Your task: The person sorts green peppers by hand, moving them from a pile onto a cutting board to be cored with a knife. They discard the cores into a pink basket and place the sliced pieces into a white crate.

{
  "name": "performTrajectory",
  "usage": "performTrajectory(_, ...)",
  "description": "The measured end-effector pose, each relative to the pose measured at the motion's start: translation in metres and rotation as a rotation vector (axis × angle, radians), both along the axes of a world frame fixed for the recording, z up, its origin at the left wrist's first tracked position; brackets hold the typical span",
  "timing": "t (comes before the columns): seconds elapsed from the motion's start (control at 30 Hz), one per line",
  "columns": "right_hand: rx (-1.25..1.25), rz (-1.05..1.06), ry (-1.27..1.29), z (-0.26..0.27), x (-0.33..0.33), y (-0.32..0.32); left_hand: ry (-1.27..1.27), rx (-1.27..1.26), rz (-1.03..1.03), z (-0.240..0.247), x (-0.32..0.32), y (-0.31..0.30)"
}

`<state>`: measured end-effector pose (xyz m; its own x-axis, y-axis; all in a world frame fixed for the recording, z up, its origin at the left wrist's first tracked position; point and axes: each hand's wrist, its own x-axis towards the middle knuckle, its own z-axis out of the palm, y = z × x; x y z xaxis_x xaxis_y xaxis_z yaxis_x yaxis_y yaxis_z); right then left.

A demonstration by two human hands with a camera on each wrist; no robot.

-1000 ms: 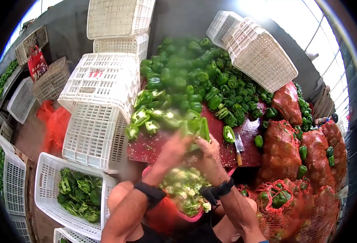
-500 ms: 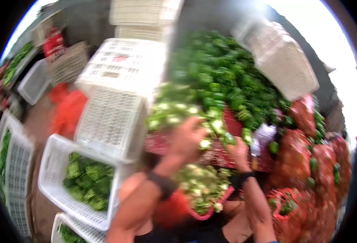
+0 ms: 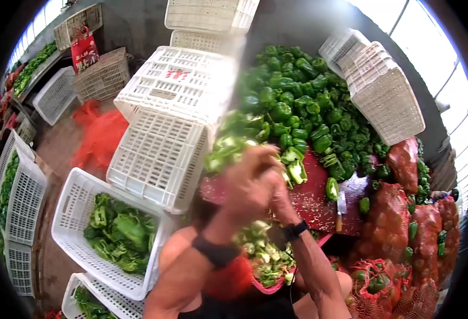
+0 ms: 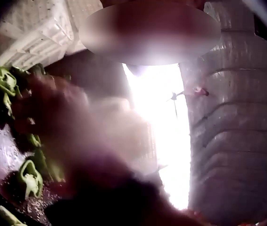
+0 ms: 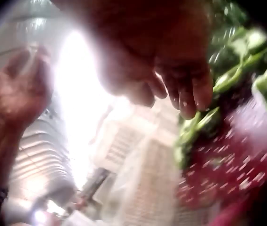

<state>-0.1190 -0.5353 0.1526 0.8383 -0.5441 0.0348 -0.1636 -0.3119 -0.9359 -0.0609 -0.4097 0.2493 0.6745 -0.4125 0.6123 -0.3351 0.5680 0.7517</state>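
My left hand is raised over the near-left part of the red board, blurred; its grip is unclear. Close against it in the head view is my right hand. In the right wrist view my right hand has loosely bent fingers pointing down near cut green pepper pieces, with nothing seen held, while my left hand is off to the side. An opened pepper lies just right of the hands, and a halved pepper lies beside the knife.
Whole green peppers are heaped behind the board. White crates stand stacked at the left, with a crate of opened peppers in front. A pink-rimmed tub of pepper cores sits below the hands. Red net sacks line the right.
The opened pepper that both hands held at the board is out of their grip. The hands parted, then came together again, the right moving leftward. The head view has shifted left.
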Motion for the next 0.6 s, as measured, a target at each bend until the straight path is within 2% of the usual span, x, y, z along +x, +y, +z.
performTrajectory(0.07, -0.294, -0.286, 0.051, -0.019, -0.03, -0.057, 0.252, 0.131, 0.046, -0.006, 0.023, 0.003)
performTrajectory(0.1, -0.583, -0.356, 0.157, -0.019, -0.044, -0.069, 0.386, 0.17, 0.051, 0.0, 0.03, 0.007)
performTrajectory(0.13, -0.455, -0.377, 0.349, -0.022, -0.054, -0.078, 0.472, 0.178, 0.048, 0.004, 0.034, 0.009)
performTrajectory(0.2, -0.71, -0.247, 0.507, -0.043, -0.066, -0.082, 0.63, 0.139, 0.012, -0.006, 0.043, 0.005)
performTrajectory(0.23, -0.716, -0.243, 0.478, -0.044, -0.068, -0.072, 0.636, 0.162, 0.001, -0.008, 0.043, 0.002)
performTrajectory(0.27, -0.685, -0.201, 0.505, -0.053, -0.067, -0.072, 0.643, 0.186, -0.007, -0.01, 0.041, 0.0)
performTrajectory(0.33, -0.657, -0.242, 0.548, -0.056, -0.06, -0.058, 0.622, 0.23, -0.025, -0.017, 0.038, 0.001)
performTrajectory(0.43, -0.497, -0.365, 0.498, -0.086, -0.059, -0.059, 0.571, 0.266, -0.082, -0.023, 0.03, -0.004)
performTrajectory(0.5, -0.421, -0.329, 0.438, -0.062, -0.052, -0.042, 0.535, 0.309, -0.111, -0.023, 0.027, -0.007)
performTrajectory(0.57, -0.234, -0.293, 0.461, -0.068, -0.051, -0.051, 0.479, 0.38, -0.115, -0.025, 0.025, -0.01)
performTrajectory(0.6, -0.055, -0.298, 0.464, -0.069, -0.049, -0.054, 0.493, 0.415, -0.131, -0.022, 0.023, -0.011)
